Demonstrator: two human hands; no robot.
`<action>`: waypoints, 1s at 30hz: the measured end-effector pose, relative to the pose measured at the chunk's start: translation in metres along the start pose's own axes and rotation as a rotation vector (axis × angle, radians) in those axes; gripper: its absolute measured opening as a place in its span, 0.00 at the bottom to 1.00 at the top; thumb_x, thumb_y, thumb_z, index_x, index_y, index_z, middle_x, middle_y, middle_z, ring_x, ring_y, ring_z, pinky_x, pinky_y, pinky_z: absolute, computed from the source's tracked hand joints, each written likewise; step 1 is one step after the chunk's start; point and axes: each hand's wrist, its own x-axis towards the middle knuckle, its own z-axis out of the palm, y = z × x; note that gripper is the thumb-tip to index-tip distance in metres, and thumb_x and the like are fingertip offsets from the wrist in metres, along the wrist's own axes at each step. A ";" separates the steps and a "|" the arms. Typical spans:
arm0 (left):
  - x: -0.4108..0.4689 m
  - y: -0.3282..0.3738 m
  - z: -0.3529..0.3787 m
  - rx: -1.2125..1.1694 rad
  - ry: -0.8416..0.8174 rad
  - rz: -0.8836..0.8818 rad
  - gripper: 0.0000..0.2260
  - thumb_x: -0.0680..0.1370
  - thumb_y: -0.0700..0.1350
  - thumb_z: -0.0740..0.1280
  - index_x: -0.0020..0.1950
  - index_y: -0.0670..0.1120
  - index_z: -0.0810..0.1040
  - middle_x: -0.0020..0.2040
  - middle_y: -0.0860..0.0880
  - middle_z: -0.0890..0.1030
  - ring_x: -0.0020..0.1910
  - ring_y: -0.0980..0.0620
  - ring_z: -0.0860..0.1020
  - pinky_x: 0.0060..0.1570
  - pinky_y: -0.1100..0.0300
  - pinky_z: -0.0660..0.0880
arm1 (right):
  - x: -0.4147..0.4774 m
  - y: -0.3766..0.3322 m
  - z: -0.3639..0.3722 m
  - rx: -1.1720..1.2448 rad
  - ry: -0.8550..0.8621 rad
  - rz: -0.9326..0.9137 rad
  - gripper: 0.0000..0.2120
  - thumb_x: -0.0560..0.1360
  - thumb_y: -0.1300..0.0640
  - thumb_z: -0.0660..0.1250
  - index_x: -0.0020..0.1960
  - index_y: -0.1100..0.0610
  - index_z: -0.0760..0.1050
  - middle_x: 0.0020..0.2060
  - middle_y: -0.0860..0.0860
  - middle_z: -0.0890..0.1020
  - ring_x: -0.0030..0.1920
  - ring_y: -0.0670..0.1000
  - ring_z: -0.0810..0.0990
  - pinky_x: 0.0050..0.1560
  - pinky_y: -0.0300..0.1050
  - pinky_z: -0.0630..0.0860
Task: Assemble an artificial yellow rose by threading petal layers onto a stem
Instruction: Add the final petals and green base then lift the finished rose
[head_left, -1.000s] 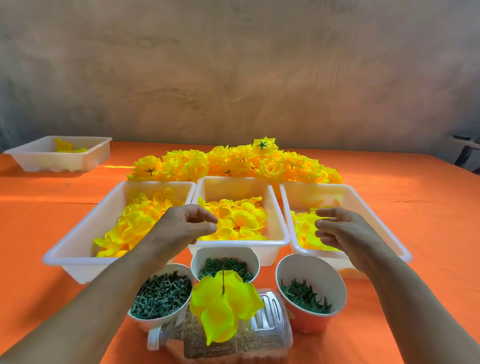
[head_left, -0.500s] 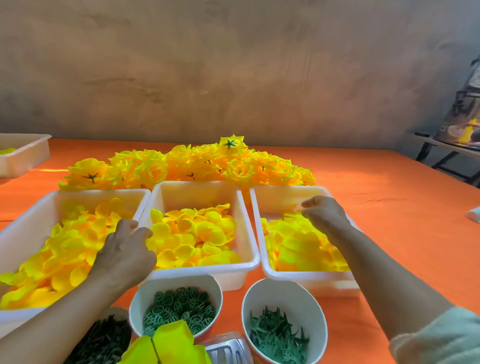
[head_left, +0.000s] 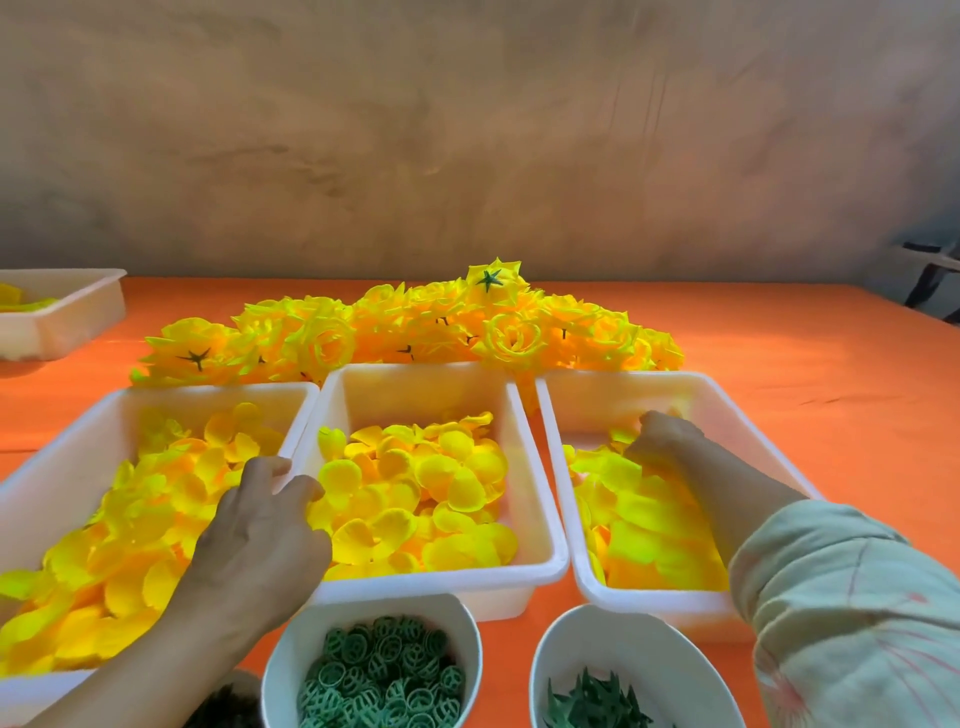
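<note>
**Both hands down in the petal trays**

At the upper left edge of the frame a white tray (head_left: 67, 317) sits apart on the orange tablecloth (head_left: 831, 374). Across the middle stand three white trays side by side. The left tray (head_left: 62, 452) holds yellow petals (head_left: 145, 525). The left hand (head_left: 260, 530) hovers over the rims where the left and middle trays meet, fingers loosely spread and curled; nothing is visibly in its grasp. The middle tray (head_left: 535, 519) holds rounder yellow petals (head_left: 421, 499). Behind the trays lies a heap of finished yellow roses (head_left: 415, 327). The right tray (head_left: 722, 400) holds paler yellow petal layers (head_left: 644, 530); the right hand (head_left: 660, 436) reaches in at its far end, fingers bent down among them, but I cannot tell whether it has hold of one. At the bottom, one white cup (head_left: 457, 623) holds green lattice rings (head_left: 384, 675) and another cup (head_left: 675, 639) holds green star-shaped calyxes (head_left: 592, 701).
</note>
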 end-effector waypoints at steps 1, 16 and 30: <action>0.000 0.000 0.000 0.002 0.003 0.000 0.18 0.76 0.44 0.64 0.67 0.54 0.74 0.72 0.50 0.60 0.69 0.45 0.66 0.64 0.50 0.69 | 0.001 -0.001 0.001 -0.001 -0.021 -0.007 0.29 0.75 0.46 0.67 0.72 0.55 0.65 0.66 0.57 0.75 0.65 0.57 0.76 0.64 0.51 0.73; 0.005 -0.004 0.002 -0.008 -0.006 0.001 0.16 0.75 0.43 0.65 0.63 0.52 0.77 0.72 0.47 0.61 0.68 0.42 0.67 0.63 0.49 0.69 | -0.063 -0.008 -0.049 0.150 0.074 -0.324 0.26 0.72 0.51 0.74 0.69 0.52 0.74 0.62 0.55 0.79 0.59 0.55 0.77 0.54 0.45 0.73; 0.001 0.000 -0.004 -0.007 -0.045 0.006 0.17 0.76 0.43 0.63 0.65 0.49 0.76 0.73 0.46 0.61 0.68 0.40 0.66 0.62 0.47 0.69 | -0.139 0.015 -0.039 0.003 0.257 -0.544 0.17 0.81 0.48 0.57 0.68 0.41 0.73 0.73 0.53 0.68 0.73 0.57 0.60 0.74 0.50 0.56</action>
